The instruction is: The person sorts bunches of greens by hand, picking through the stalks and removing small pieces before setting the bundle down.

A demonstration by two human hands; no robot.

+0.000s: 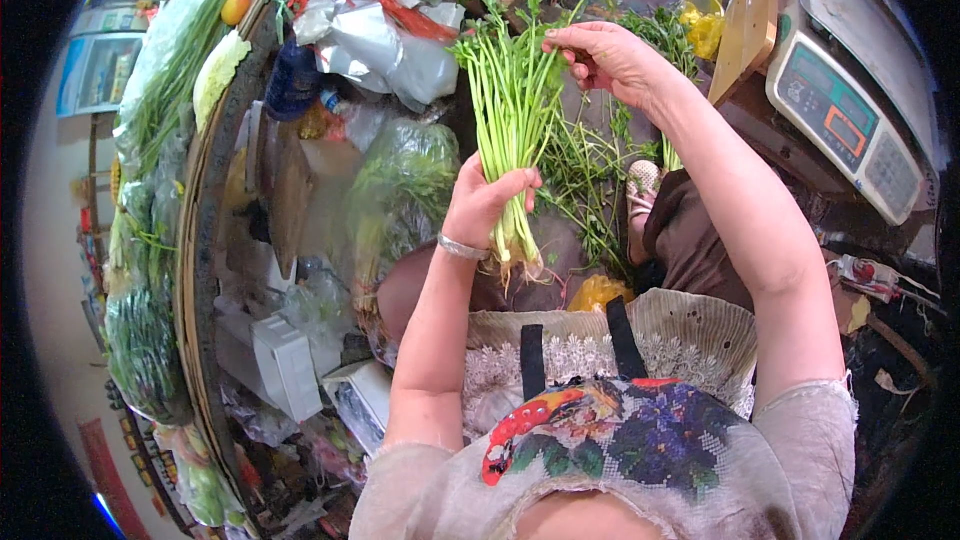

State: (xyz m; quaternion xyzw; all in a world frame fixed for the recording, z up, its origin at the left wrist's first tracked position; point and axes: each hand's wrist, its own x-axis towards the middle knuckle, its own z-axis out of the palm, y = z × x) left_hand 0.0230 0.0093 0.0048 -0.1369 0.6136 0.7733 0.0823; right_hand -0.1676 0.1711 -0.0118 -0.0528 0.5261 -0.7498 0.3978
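My left hand (pixel 487 195) grips a bunch of thin-stalked leafy celery (pixel 512 112) near its base. Pale root ends with stringy roots hang below the fist, while the leafy tops point away from me. At the upper right of the bunch, the thumb and fingers of my right hand (pixel 592 56) pinch a thin celery stem. Its exact hold is partly hidden by the curled fingers. Beneath the bunch, loose green stems and leaves (pixel 589 172) lie scattered on the floor beside my shoe (pixel 643 184).
A digital scale (pixel 840 112) stands at right beside a wooden board (pixel 746 22). On the left, a shelf edge (pixel 196 240) carries bagged greens (pixel 146 345). Plastic bags (pixel 375 37) and wrapped greens (pixel 409 172) lie left of the bunch. A yellow bag (pixel 600 292) sits near my lap.
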